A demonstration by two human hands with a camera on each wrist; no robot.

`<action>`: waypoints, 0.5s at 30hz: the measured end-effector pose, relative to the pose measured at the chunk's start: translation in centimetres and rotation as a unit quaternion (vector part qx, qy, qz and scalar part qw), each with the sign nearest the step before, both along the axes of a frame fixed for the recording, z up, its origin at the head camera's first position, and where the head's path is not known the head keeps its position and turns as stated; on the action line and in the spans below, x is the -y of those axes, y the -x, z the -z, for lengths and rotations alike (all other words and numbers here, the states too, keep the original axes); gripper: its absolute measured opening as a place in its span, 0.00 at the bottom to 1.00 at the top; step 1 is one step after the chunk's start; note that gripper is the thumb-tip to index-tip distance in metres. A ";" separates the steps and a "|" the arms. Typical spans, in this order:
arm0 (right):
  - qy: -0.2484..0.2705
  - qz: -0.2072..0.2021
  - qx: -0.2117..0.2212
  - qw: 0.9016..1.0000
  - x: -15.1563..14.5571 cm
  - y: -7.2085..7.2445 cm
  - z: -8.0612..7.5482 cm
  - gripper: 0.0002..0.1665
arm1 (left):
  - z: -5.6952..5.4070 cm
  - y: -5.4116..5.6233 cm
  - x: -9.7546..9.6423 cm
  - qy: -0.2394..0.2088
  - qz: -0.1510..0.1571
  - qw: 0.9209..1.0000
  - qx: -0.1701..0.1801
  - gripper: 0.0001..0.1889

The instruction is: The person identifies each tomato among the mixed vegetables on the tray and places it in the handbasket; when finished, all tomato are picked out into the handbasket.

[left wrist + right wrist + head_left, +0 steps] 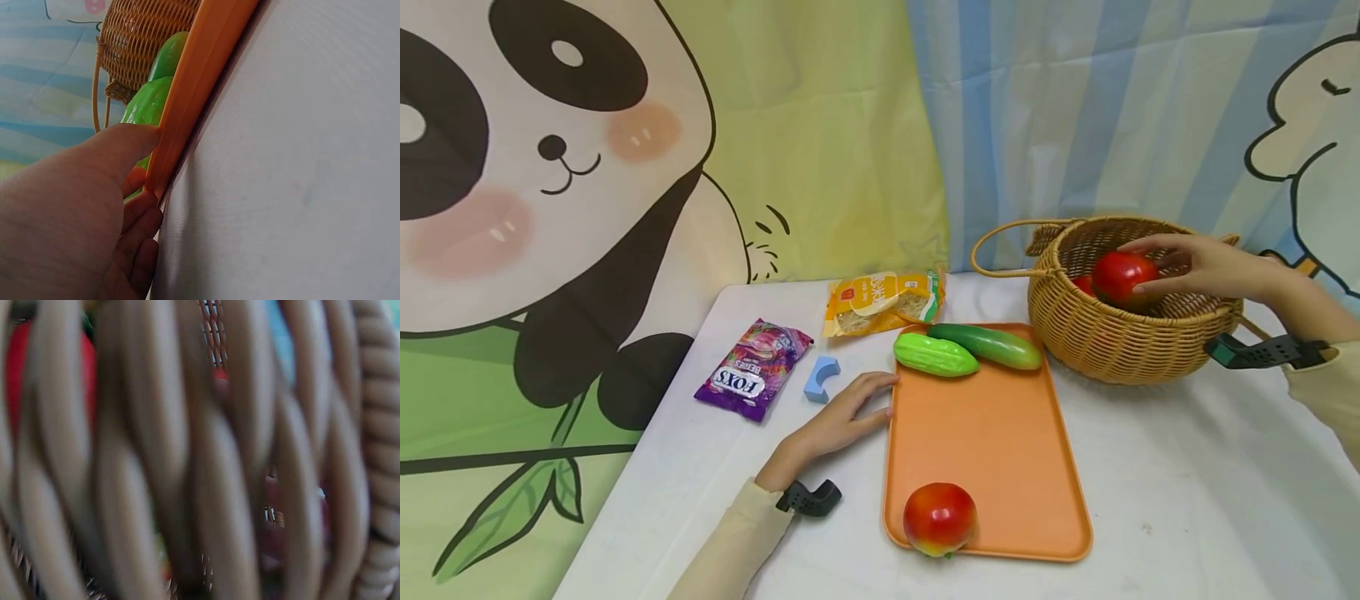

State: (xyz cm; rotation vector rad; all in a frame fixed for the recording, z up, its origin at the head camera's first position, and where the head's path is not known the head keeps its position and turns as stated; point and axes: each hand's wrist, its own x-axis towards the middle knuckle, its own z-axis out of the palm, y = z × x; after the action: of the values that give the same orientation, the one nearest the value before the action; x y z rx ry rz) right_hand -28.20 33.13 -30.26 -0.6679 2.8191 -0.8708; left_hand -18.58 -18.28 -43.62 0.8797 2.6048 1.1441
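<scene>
My right hand (1197, 265) grips a shiny red tomato (1124, 280) at the mouth of the wicker basket (1120, 342), with fingers curved over its top and right side. Blurred basket weave (206, 487) fills most of the right wrist view and hides that hand. My left hand (844, 421) lies beside the orange tray (992, 433), relaxed fingers touching its left rim. Seen from the left wrist, the thumb (134, 140) rests against the tray's side. On the tray are a light green bitter melon (936, 355), a dark green cucumber (988, 346) and a red-yellow tomato (940, 518).
Another red item (1084, 284) shows inside the basket. A purple Fox's Berries bag (754, 369), a blue arch-shaped block (822, 380) and a yellow food packet (884, 302) lie left of and behind the tray. The basket's handle (1000, 273) sticks out leftward. Printed curtains hang behind.
</scene>
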 end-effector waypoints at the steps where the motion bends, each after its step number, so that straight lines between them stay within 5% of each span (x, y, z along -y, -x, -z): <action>1: -0.002 0.000 0.004 1.000 0.0 0.0 0.0 0.35 | 0.0 0.0 0.0 0.000 -0.001 1.000 0.001 0.28; 15: -0.020 -0.016 0.012 1.000 -0.2 0.3 0.1 0.33 | 0.3 0.2 0.1 -0.001 0.001 1.000 -0.002 0.28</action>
State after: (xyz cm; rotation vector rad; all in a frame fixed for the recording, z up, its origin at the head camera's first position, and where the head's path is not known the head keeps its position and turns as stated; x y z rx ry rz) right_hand -28.49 33.34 -30.36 -0.6915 2.7893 -0.8099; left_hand -18.75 -18.33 -43.88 0.8865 2.6049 1.1453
